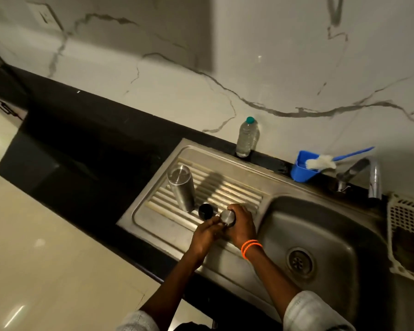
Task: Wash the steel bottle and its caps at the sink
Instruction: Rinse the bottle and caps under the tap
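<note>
The steel bottle (181, 187) stands upside down on the ribbed drainboard (227, 185) of the steel sink. A black inner cap (205, 210) sits on the drainboard just right of the bottle's base. My right hand (242, 226) grips a round steel cap (227, 217) from the right, above the drainboard's front part. My left hand (207, 232) pinches the same cap at its lower left edge. The underside of the cap is hidden by my fingers.
The sink basin (320, 232) with its drain (299, 260) lies to the right. A tap (371, 177) stands behind it. A blue cup (302, 168) with a bottle brush (320, 162), a clear plastic bottle (247, 137) and a white basket (409, 232) line the black counter (81, 139).
</note>
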